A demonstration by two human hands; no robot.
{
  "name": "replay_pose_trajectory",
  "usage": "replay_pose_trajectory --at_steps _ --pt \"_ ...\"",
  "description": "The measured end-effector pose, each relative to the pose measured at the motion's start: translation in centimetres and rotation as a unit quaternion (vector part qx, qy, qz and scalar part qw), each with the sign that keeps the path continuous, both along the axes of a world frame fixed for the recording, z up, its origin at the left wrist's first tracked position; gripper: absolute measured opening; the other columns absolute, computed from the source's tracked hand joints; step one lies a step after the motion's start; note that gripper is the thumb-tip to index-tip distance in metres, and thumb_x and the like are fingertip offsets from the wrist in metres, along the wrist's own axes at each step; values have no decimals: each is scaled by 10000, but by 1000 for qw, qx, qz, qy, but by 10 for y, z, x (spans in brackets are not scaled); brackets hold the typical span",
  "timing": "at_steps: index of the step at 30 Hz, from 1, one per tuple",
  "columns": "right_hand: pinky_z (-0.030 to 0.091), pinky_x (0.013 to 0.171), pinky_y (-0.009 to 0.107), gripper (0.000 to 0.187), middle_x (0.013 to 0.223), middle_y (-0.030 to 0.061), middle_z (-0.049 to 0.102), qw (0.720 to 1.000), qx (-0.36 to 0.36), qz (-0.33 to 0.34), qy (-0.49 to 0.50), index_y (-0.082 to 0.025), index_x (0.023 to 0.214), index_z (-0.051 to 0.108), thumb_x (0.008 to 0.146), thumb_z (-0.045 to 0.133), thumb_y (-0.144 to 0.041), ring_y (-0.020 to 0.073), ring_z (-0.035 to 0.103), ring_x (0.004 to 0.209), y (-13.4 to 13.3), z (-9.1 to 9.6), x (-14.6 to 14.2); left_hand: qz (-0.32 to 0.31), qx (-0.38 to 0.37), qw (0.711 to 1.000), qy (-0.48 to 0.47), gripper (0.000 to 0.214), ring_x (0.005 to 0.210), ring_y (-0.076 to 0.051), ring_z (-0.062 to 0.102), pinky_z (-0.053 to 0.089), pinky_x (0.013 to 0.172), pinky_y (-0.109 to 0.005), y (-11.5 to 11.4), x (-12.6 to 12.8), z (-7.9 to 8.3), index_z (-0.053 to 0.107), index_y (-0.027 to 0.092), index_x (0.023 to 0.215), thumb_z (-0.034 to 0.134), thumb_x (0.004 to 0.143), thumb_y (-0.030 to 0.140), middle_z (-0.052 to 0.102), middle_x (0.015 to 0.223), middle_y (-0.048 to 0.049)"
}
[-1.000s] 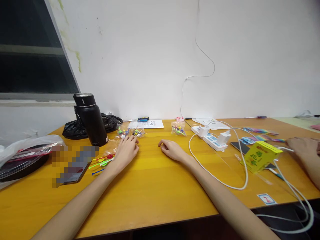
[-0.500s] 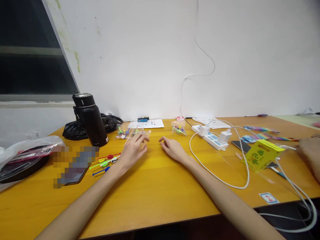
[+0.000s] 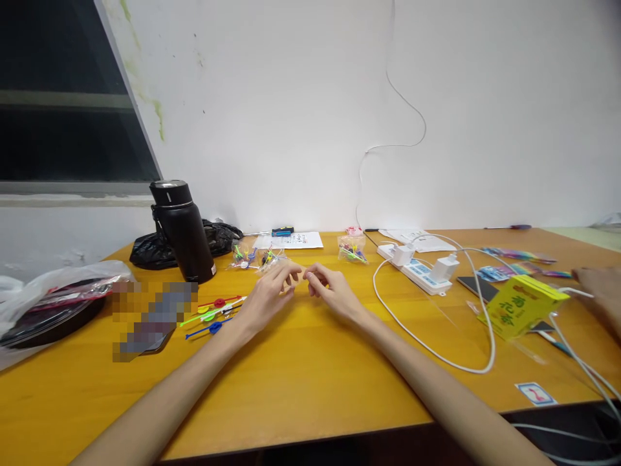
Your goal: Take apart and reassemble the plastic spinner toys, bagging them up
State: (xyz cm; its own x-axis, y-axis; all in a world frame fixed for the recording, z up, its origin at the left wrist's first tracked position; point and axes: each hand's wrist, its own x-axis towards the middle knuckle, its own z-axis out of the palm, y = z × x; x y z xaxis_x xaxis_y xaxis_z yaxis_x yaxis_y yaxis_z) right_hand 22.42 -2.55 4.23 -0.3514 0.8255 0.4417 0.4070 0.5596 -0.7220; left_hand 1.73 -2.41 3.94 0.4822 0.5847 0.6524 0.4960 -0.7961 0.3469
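Note:
My left hand (image 3: pixel 274 292) and my right hand (image 3: pixel 334 291) meet fingertip to fingertip above the middle of the table. Both have curled, pinching fingers; anything between them is too thin or hidden to make out. Beside my left wrist lie several plastic arrow spinners, among them a red one (image 3: pixel 220 302), a green one (image 3: pixel 207 316) and a blue one (image 3: pixel 215 327). Beyond my left hand rest two clear bags of small coloured plastic parts, one (image 3: pixel 244 255) farther left and one (image 3: pixel 272 257) partly behind my fingers. Another such bag (image 3: pixel 352 248) lies beyond my right hand.
A black flask (image 3: pixel 182 233) stands left, before a black plastic bag (image 3: pixel 220 237). A power strip (image 3: pixel 422 275) with chargers and a looping white cable lies right, near a yellow box (image 3: pixel 521 307). Another person's hand (image 3: pixel 599 291) is at the right edge. Papers (image 3: pixel 295 241) lie by the wall.
My hands have come together, with the right fingertips now by the left ones. The bag behind my left hand shows more clearly. The whole view has shifted slightly.

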Motion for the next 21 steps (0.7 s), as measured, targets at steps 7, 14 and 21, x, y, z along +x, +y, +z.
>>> replay_pose_trajectory --at_steps 7,14,21 --pt "495 699 256 249 843 35 728 998 26 -52 31 -188 867 684 952 567 -390 165 670 792 11 -7 5 -57 -12 997 40 470 967 -185 610 524 888 -337 -7 3 1 509 269 1308 599 880 97 616 1172 -48" --pt "553 741 284 203 1013 69 736 990 34 -88 108 -189 994 668 851 646 -331 184 693 912 20 -7 11 -35 29 995 86 772 1370 -290 434 377 1167 -493 -13 4 6 361 317 1493 712 822 165 499 1468 -78" --pt "560 821 312 201 1019 59 732 987 38 -72 137 -199 1058 630 868 634 -266 165 697 904 23 -8 11 31 43 995 87 917 1505 -314 248 246 1235 -540 -6 0 2 221 324 1561 725 806 201 290 1626 -91"
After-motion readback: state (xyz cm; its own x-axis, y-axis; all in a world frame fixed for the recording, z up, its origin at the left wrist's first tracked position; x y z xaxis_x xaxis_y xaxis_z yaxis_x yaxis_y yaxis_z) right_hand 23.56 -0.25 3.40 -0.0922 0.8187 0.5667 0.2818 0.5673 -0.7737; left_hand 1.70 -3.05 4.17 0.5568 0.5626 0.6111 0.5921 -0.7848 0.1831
